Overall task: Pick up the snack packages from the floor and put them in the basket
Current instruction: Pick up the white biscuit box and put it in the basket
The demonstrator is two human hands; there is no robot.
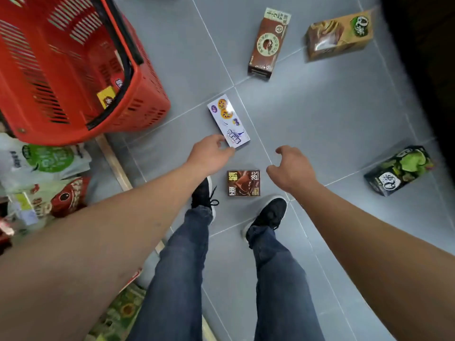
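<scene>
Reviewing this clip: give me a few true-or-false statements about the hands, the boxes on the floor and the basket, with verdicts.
1. The left hand touches the white cookie box at its near end. True.
2. The right hand holds the small brown chocolate box. False: it holds nothing, and that box lies on the floor between the shoes.
3. The red basket is empty. False: a yellow package lies inside.
4. The dark green box lies on the floor to the person's right. True.

Light was even and fairly bright; glare sat on the white box (228, 120); beyond it, edges bent and blurred.
</scene>
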